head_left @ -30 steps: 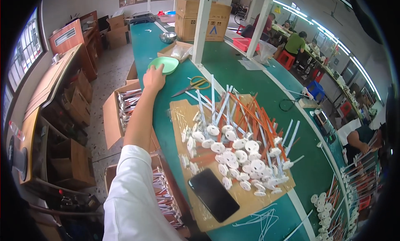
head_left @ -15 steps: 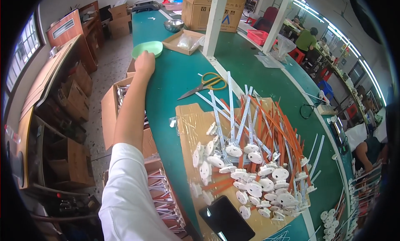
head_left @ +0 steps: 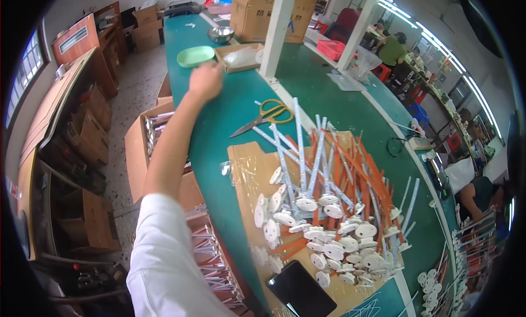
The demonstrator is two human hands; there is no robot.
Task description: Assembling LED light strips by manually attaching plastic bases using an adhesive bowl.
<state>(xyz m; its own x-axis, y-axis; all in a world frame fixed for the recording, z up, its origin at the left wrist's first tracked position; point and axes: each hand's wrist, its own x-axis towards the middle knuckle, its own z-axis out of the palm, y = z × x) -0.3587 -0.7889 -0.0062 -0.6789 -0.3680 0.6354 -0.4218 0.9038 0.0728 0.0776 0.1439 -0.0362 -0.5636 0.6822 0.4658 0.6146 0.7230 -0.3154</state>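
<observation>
My left hand [head_left: 207, 81] is stretched far forward over the green tabletop, its fingers curled in and smeared by motion. Whatever they may hold is hidden behind the back of the hand. Just beyond the knuckles lies a shallow light-green dish [head_left: 195, 56]; I cannot tell whether the hand touches it. Right of the dish, a low cardboard tray [head_left: 249, 69] carries a clear plastic bag [head_left: 239, 57]. My right hand is out of view.
Yellow-handled scissors [head_left: 268, 115] lie mid-table. A heap of white discs [head_left: 334, 250] with grey and orange strips covers flattened cardboard [head_left: 245, 162], beside a black phone [head_left: 301, 289]. Left of the table stand open boxes [head_left: 137, 153] of strips. A white post [head_left: 275, 35] rises behind.
My left hand has come away from over the dish, moving right and slightly nearer. The dish sits a little farther away and to the right. The view has shifted slightly.
</observation>
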